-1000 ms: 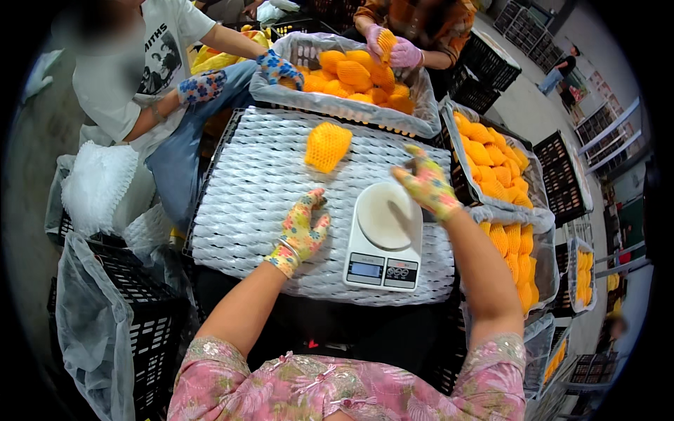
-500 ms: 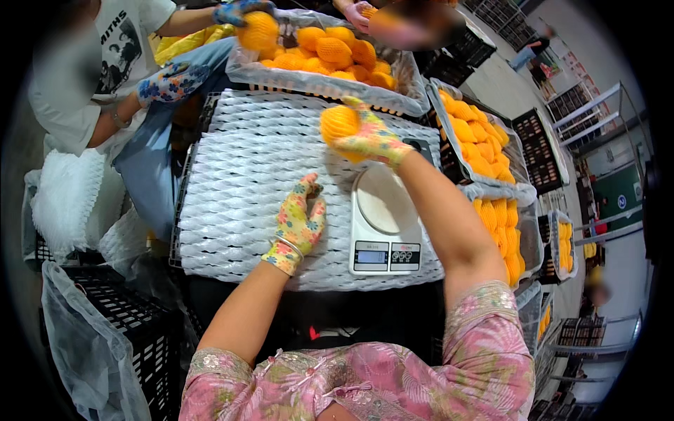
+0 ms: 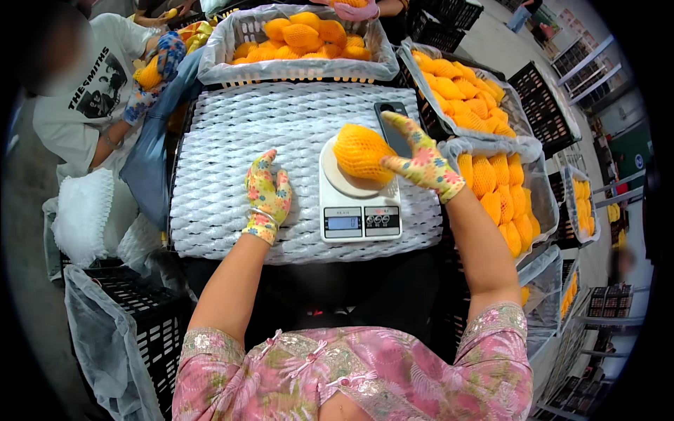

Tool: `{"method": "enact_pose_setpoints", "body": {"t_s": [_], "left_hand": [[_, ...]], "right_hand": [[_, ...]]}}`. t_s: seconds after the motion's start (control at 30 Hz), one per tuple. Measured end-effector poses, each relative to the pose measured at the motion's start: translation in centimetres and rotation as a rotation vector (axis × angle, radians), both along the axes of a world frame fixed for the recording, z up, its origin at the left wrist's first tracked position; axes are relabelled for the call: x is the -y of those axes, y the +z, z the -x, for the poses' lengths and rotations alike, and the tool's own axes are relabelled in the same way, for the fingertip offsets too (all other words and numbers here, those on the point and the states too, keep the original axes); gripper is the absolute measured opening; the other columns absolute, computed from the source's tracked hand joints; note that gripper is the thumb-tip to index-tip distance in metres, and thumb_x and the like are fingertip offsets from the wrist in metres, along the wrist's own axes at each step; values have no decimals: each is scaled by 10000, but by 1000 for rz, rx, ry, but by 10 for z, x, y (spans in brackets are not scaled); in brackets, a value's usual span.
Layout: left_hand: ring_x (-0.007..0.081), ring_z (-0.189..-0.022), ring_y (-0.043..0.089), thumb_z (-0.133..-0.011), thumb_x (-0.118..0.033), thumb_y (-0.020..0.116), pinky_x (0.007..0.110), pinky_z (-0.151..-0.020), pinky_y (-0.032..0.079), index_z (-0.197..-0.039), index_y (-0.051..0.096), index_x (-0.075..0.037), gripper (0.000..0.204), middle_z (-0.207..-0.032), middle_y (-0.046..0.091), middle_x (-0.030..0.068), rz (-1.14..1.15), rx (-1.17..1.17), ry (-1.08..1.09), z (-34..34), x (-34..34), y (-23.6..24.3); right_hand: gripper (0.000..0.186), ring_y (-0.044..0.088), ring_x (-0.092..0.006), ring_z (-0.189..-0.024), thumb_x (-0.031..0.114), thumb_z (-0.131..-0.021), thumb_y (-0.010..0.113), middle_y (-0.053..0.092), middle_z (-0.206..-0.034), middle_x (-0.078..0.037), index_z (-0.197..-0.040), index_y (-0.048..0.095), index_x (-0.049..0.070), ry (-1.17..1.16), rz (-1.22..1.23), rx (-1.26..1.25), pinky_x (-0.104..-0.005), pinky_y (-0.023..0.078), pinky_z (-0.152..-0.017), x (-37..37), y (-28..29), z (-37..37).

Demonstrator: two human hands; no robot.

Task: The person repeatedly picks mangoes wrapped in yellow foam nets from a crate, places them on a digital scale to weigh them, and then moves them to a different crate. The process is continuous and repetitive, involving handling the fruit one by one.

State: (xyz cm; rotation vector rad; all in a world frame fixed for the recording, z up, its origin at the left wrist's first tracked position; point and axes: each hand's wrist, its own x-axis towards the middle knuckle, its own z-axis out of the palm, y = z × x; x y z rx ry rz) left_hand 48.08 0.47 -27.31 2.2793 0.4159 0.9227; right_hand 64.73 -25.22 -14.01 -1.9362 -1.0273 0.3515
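A fruit in an orange foam net [image 3: 363,153] rests on the round plate of a white kitchen scale [image 3: 359,223]. My right hand [image 3: 426,163], in a yellow floral glove, is just right of it with the fingers spread; the thumb tip is at the fruit's edge, and whether it touches I cannot tell. My left hand [image 3: 267,196], in a matching glove, is held open and holds nothing, left of the scale over the white foam netting [image 3: 217,161] that covers the work surface. A dark phone [image 3: 394,130] lies behind the scale, partly hidden by my right hand.
A lined crate [image 3: 217,67] of netted fruit stands at the far edge, with two more crates [image 3: 456,144] of them on the right. At the left, a person in floral gloves [image 3: 168,56] holds a netted fruit. A lined black crate [image 3: 151,330] is at lower left.
My right hand has set the netted fruit on the scale and opened its fingers. The co-worker at the left has brought a fruit from the far crate toward their body. My view has shifted.
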Motion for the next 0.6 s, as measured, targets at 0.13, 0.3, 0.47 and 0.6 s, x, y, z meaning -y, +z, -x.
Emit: {"method": "enact_pose_setpoints", "body": {"t_s": [0.13,0.3,0.47,0.6], "left_hand": [[319,-1130,523,-850,-92,582,425,-1032,363,-1254,551,-42,408,-1222,567,148,-20,-88,13,-5,5,5],[320,-1145,519,-861,-96,574,417,-1038,369,-1269,548,-50,412,-1229,563,145,-67,-203,33,-5,10,16],[319,-1168,518,-866,-80,570,402,-1024,397,-1273,548,-43,410,-1257,552,152,-106,-224,39,-3,9,16],[326,-1188,506,-870,-78,567,407,-1037,388,-1279,540,-36,412,-1267,544,162,-92,-193,29,-1,4,11]], "right_hand": [[507,500,-226,-1253,123,-825,707,542,-1307,-109,-1301,547,56,-112,-82,77,-337,373,-1071,37,-13,-9],[428,519,-224,-1228,133,-843,684,561,-1283,-95,-1257,590,80,-136,-67,91,-347,406,-1039,51,-9,-5],[422,532,-266,-1215,161,-830,683,557,-1288,-116,-1238,600,94,-111,-26,187,-372,421,-1017,42,-7,0],[456,527,-331,-1212,256,-830,670,546,-1297,-155,-1250,584,102,-96,52,330,-416,413,-1027,21,2,5]]}}
